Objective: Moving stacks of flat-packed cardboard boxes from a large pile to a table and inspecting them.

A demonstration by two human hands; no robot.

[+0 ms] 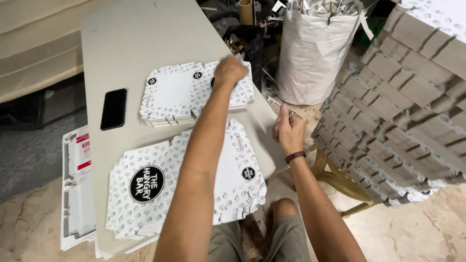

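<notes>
Two stacks of flat white printed box blanks with black round marks lie on a beige table [131,39]. On the far stack [170,92], at its right part, my left hand [229,72] rests as a closed fist, my forearm crossing over the near stack [141,204]. Beyond the table's right edge my right hand [290,130] hovers in the air, a dark band on its wrist. Its fingers are closed around a small pale scrap [291,114] that pokes out at the top.
A black phone [114,108] lies on the table's left side. A white sack [315,53] stuffed with cardboard scraps stands behind the table. A tall leaning pile of blanks [407,102] fills the right. A white panel [77,189] sits on the floor at left.
</notes>
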